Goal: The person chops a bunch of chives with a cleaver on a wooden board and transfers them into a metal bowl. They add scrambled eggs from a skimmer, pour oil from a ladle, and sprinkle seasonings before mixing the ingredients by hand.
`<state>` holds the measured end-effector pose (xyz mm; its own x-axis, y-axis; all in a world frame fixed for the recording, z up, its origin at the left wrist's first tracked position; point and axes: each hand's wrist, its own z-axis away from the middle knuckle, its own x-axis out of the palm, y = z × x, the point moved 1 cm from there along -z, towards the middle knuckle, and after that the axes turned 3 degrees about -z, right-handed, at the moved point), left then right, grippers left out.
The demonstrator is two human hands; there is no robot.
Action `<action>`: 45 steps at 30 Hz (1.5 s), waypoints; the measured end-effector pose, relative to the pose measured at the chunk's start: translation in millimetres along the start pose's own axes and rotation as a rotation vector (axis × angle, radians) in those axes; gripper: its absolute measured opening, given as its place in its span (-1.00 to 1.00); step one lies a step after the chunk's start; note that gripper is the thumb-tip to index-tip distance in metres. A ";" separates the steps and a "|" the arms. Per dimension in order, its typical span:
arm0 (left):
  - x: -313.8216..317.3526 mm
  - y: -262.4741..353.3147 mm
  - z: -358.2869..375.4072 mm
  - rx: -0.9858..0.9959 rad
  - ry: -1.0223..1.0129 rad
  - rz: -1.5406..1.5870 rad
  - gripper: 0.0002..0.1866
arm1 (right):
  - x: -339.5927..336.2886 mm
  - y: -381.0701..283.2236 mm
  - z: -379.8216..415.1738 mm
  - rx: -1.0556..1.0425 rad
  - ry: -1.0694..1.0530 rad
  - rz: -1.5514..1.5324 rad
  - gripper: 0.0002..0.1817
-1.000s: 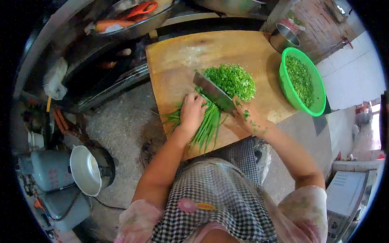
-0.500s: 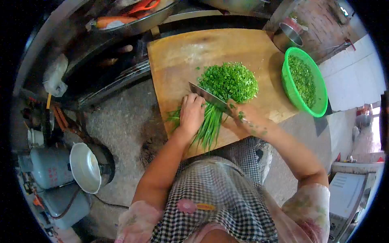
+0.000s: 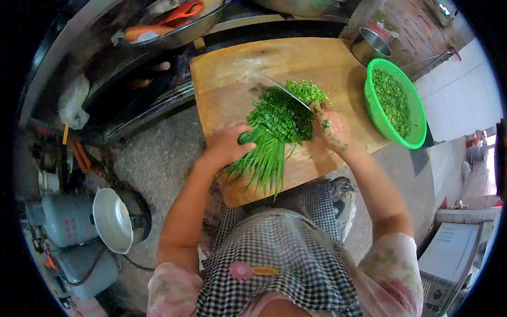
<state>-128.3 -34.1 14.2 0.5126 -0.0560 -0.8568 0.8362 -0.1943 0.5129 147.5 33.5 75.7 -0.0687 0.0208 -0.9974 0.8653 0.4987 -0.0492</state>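
My right hand [image 3: 331, 127] is closed round the handle of a knife [image 3: 289, 94], whose blade lies across the chopped greens [image 3: 280, 113] on the wooden board [image 3: 227, 71]. At the left end of the cut greens, my left hand [image 3: 229, 143] has its thumb and fingers apart around the edge of the long green stalks [image 3: 266, 161]. The stalks reach toward the near edge of the board. Bits of green cling to my right hand. A green basin [image 3: 369, 100] holding more chopped greens stands at the right of the board.
A metal pot [image 3: 372, 47] stands behind the basin. At the upper left a large metal bowl [image 3: 198, 29] holds carrots and something red. A white pot [image 3: 112, 219] and grey gas cylinders [image 3: 68, 219] are at the lower left.
My left hand has moved left and opened off the top of the stalks. The knife has moved up and right with my right hand, and the chopped greens have spread toward the left.
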 end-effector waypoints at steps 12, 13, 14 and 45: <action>3.8 2.4 -24.2 -0.142 0.062 0.309 -0.71 | 73.6 -33.3 60.4 0.248 -0.179 -0.951 -0.62; 2.6 9.7 -20.0 -0.145 0.068 0.266 -0.70 | 68.4 -51.0 59.8 0.407 -0.209 -1.246 -0.62; 10.6 9.2 -17.6 -0.098 0.094 0.320 -0.70 | 60.0 -67.7 56.2 0.662 -0.279 -1.541 -0.63; 49.7 34.5 -12.8 0.176 0.426 0.181 -0.79 | -6.9 7.8 24.3 0.195 0.014 -0.571 -0.74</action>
<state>-71.4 -31.1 -10.0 0.7112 0.2939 -0.6386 0.6997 -0.3826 0.6033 166.8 16.2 80.9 -0.5546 -0.1909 -0.8099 0.7648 0.2665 -0.5866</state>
